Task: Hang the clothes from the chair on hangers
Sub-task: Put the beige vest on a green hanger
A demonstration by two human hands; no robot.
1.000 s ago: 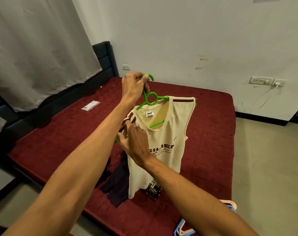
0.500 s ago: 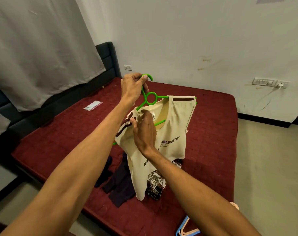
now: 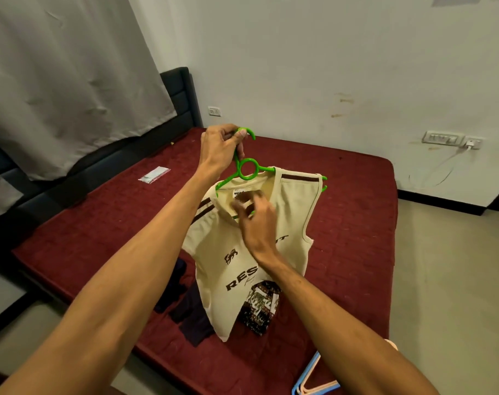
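Hangers [image 3: 319, 386] in pale blue and peach lie nearest, at the near right corner of the maroon bed [image 3: 342, 223]. Both forearms reach out over the mattress. Beyond them, dark garments [image 3: 191, 312] and a black-and-white patterned garment [image 3: 259, 309] lie crumpled on the bed. A cream sleeveless top [image 3: 220, 258] with brown lettering hangs in front of them, its hem low over the pile.

The right hand [image 3: 257, 223] is at the top's neckline by the label, fingers bunched there. They are blurred, so I cannot tell whether they pinch the cloth. Above it, the left hand [image 3: 218, 151] grips the hook of a green hanger [image 3: 267, 169] between thumb and curled fingers and holds it up over the bed. The top's shoulder on the picture's right sits on the hanger's arm. The other arm runs down into the neck opening.

Farther back, a small clear packet [image 3: 154, 175] lies on the mattress. A dark headboard [image 3: 180, 92] stands behind the bed, a grey curtain [image 3: 66, 81] hangs at the left, and a switch plate [image 3: 442, 137] is on the white wall.
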